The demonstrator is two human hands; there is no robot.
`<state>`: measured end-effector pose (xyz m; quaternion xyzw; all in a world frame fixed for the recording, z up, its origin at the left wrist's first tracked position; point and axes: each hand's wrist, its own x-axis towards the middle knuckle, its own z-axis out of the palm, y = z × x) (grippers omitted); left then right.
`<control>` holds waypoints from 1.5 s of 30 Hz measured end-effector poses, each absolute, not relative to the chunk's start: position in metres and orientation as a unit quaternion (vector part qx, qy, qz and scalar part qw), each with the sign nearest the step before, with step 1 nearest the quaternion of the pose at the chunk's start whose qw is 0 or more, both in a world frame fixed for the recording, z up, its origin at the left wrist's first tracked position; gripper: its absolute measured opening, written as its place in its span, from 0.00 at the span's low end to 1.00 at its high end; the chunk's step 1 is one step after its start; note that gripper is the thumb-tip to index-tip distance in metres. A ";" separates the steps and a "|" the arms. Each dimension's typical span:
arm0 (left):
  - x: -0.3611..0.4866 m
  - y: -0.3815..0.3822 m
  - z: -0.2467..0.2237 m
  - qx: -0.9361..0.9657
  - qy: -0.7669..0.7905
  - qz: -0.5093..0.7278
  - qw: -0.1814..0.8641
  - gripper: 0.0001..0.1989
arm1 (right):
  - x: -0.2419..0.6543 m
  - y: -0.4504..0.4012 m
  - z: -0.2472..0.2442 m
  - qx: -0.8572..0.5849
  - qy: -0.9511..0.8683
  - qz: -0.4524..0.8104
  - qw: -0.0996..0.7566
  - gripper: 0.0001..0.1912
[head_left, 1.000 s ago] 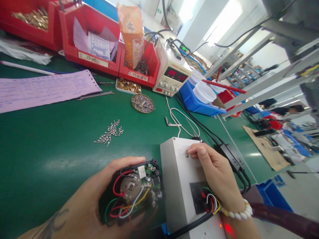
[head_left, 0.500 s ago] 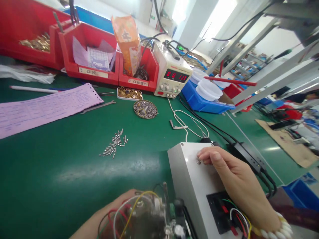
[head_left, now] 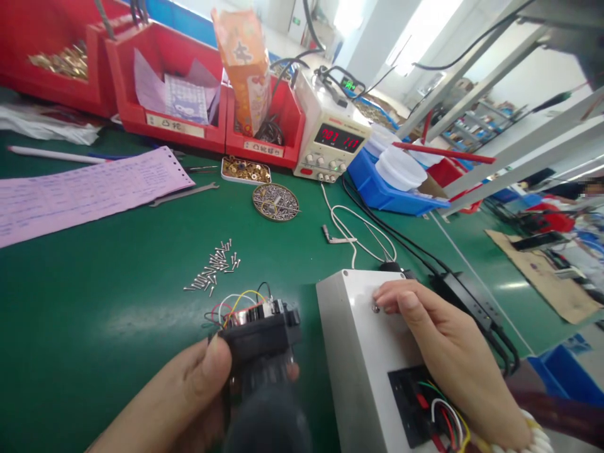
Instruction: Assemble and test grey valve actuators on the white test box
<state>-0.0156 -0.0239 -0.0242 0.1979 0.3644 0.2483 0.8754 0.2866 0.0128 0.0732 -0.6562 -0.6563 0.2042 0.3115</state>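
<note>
My left hand (head_left: 189, 384) is closed around a black wired device (head_left: 257, 340), with the thumb on its side and other fingers partly hidden behind it. Thin red, white, yellow and black wires loop out of its top; a dark rounded part below is blurred. To its right stands a grey metal box (head_left: 344, 333). On the box's top, my right hand (head_left: 438, 340) has its fingertips pinched at a small metal toggle switch (head_left: 376, 308). Below that hand, coloured wires run into a black terminal block (head_left: 401, 402) with red levers.
Loose screws (head_left: 212, 267) lie on the green table, before a round dish of small metal parts (head_left: 276, 219). Behind are red bins (head_left: 174, 141), a power supply (head_left: 325, 145) with red digits, and a blue tray (head_left: 377, 195). Cables and a black adapter (head_left: 453, 296) sit right.
My left hand has lifted and turned the wired device, so its black side now shows. The red digits on the power supply differ. My right hand stays at the switch.
</note>
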 end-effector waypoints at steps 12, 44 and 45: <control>0.008 -0.002 0.007 0.154 0.271 0.327 0.892 0.26 | 0.287 0.013 0.074 -0.658 -0.649 0.214 0.317 0.25; 0.008 -0.003 0.007 0.278 0.417 0.347 0.793 0.36 | 0.284 0.014 0.076 -0.712 -0.608 0.231 0.265 0.14; 0.007 -0.004 0.005 0.295 0.443 0.353 0.769 0.38 | 0.284 0.013 0.076 -0.713 -0.608 0.230 0.264 0.13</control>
